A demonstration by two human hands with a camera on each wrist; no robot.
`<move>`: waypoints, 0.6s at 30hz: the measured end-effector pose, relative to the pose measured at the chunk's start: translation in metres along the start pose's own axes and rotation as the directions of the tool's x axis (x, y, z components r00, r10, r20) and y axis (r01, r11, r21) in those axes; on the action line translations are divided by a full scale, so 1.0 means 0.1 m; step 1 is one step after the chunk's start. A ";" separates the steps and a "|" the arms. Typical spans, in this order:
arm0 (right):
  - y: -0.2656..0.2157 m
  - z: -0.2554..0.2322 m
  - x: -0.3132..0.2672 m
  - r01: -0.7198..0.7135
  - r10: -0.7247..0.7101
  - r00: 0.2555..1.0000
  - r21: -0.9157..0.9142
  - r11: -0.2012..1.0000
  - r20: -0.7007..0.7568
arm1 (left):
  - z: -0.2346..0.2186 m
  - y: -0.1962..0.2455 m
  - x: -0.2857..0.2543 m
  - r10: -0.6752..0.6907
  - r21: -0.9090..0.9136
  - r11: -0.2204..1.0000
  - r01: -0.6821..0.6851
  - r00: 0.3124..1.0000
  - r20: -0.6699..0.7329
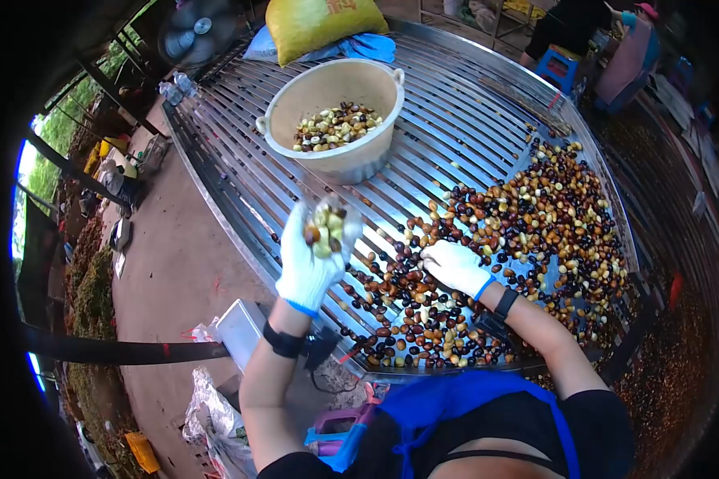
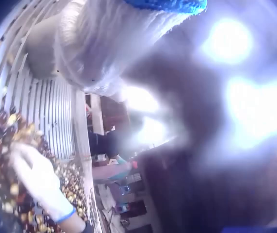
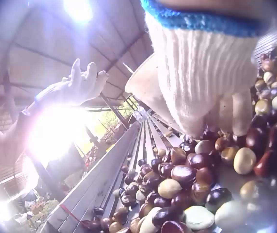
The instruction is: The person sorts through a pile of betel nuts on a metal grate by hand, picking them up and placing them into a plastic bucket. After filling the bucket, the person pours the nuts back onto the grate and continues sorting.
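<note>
In the head view my gloved left hand (image 1: 305,259) is raised above the slatted table, its palm up and fingers cupped round a blurred handful of pale and brown nuts (image 1: 326,227). From the right wrist view, the left hand (image 3: 75,85) shows with its fingers curling upward. My gloved right hand (image 1: 455,267) reaches down to a spread of glossy dark, brown and cream nuts (image 1: 423,315). Its fingers (image 3: 242,114) point downward, tips among the nuts. A white tub (image 1: 335,164), partly filled with mostly pale nuts (image 1: 335,128), stands beyond the left hand.
The metal slatted table (image 1: 455,104) has a raised rim. A thicker heap of nuts (image 1: 567,207) lies along its right side. A yellow sack (image 1: 323,28) rests at the far end, near a fan (image 1: 200,36). People sit at the far right by a blue stool (image 1: 558,70).
</note>
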State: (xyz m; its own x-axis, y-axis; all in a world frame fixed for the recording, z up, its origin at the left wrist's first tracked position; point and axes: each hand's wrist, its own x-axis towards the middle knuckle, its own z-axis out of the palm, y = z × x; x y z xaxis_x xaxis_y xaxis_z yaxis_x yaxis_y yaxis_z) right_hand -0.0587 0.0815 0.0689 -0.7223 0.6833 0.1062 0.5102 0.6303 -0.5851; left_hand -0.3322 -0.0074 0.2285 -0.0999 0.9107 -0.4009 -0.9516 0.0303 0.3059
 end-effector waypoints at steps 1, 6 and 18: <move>0.00 -0.01 0.00 -0.013 0.013 1.000 -0.004 1.000 0.008 | 0.07 0.29 0.23 0.039 -0.002 0.999 -0.039 0.998 0.052; 0.02 -0.05 0.01 -0.088 0.088 0.996 -0.025 0.996 0.026 | 1.17 1.14 1.02 0.249 0.369 0.887 -0.278 0.960 0.126; -0.14 0.00 0.20 0.069 -0.086 0.981 -0.101 0.992 -0.172 | -1.03 0.01 1.37 0.652 0.794 -0.597 -0.118 0.506 0.565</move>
State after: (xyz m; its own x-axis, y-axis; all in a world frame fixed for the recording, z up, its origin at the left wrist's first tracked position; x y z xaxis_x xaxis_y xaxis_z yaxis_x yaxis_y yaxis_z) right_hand -0.0799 0.0865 0.0792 -0.6722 0.6799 0.2930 0.5037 0.7101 -0.4920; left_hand -0.3772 0.0746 0.0850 -0.5062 0.7135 0.4845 0.8105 0.2017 0.5499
